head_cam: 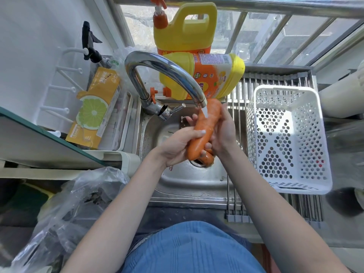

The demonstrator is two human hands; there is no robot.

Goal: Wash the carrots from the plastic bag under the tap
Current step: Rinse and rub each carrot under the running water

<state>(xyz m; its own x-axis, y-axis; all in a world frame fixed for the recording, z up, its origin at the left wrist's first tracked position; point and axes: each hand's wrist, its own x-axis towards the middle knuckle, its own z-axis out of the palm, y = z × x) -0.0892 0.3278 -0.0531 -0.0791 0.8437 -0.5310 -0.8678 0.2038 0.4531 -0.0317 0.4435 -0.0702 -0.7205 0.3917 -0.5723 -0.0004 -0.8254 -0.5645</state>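
Carrot (pixel 204 127): large, thick, bright orange, skin wet and glossy; blunt wide end up at the spout, narrower end down toward my wrists. It lies tilted between my two hands, over the sink.
Left hand (pixel 178 146): wrapped around the carrot's lower half, thumb pressed across its front, fingers closed behind it.
Right hand (pixel 223 133): palm flat against the carrot's right side, fingers extended along it up toward the top end; holding the carrot together with my left.
Tap (pixel 165 73): curved chrome spout arching over from beyond my left hand; its mouth sits just above the carrot's upper part.
Water (pixel 205 112): a short white stream from the spout lands on the carrot's upper half.
Second carrot (pixel 206 157): smaller orange pieces directly beneath my hands, at the drain; number cannot be told, mostly hidden.
Sink (pixel 187 180): steel, wet, below both hands.
Bag (pixel 78 203): clear crumpled plastic, left of my left forearm, dark contents inside, not identifiable.
Basket (pixel 285 138): white perforated plastic, right of my right hand, resting on a steel rack (pixel 236 194) across the sink's right side.
Bottles (pixel 202 73): two yellow-and-orange jugs beyond my hands, one upright, one on its side.
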